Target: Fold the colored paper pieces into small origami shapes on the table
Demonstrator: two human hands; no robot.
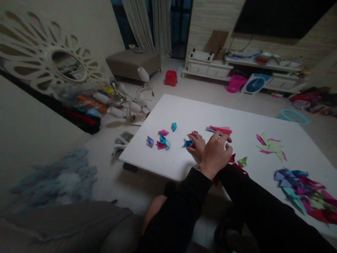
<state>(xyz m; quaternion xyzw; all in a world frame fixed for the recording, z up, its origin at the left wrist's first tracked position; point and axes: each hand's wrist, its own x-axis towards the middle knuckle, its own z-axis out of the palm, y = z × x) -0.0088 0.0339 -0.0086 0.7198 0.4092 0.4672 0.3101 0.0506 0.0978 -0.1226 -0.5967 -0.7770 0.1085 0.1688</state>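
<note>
My arms cross over a white table (184,112). My right hand (197,143) reaches left under the other arm, its fingers lying flat on a small blue and red folded paper piece (188,143). My left hand (217,151) lies over it, back up, with its fingers curled near a stack of pink and red paper (220,130). What those fingers hold is hidden. Red and green paper scraps (240,162) lie just right of my left wrist.
Several small folded pieces (162,140) in blue, pink and purple lie to the left. Green and pink cuttings (272,147) and a big heap of coloured paper (302,191) lie right. On the floor are a lamp fixture (126,102), a red stool (171,78) and baskets.
</note>
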